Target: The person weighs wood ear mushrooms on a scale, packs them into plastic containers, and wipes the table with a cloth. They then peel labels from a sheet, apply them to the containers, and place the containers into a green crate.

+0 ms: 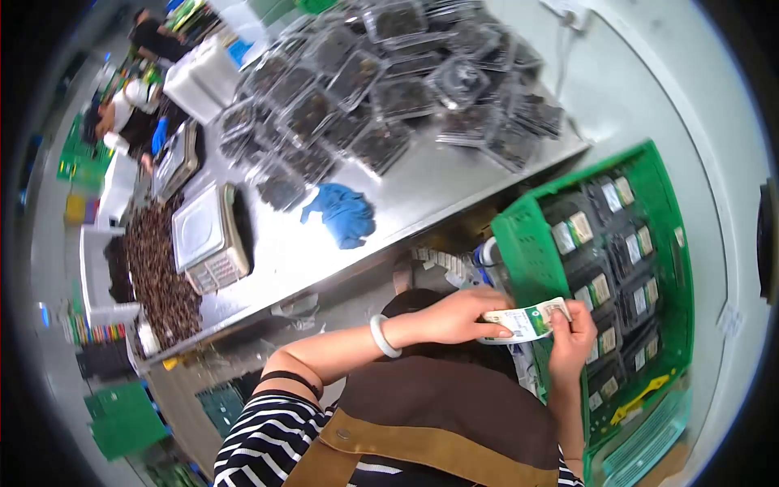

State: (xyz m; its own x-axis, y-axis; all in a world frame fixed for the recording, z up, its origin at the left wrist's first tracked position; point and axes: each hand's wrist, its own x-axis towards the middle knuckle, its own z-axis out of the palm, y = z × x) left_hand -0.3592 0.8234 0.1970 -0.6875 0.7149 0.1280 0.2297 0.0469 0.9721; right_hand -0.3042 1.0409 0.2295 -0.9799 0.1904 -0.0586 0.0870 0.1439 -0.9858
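Observation:
My left hand (pixel 458 315), with a pale bangle on its wrist, pinches the left end of a strip of green-and-white labels (pixel 527 322). My right hand (pixel 573 341) grips the right end of the same strip, thumb on top. Both hands are held over my lap, beside the near wall of a green plastic crate (pixel 519 243). The crate holds several dark lidded punnets (pixel 608 280), each with a label stuck on it.
A steel table (pixel 422 191) carries many clear clamshell boxes of dark fruit (pixel 381 89), a blue glove (pixel 345 213), two scales (pixel 207 239) and a loose heap of dark fruit (pixel 158 272). Other people work at the far left end (pixel 130 109).

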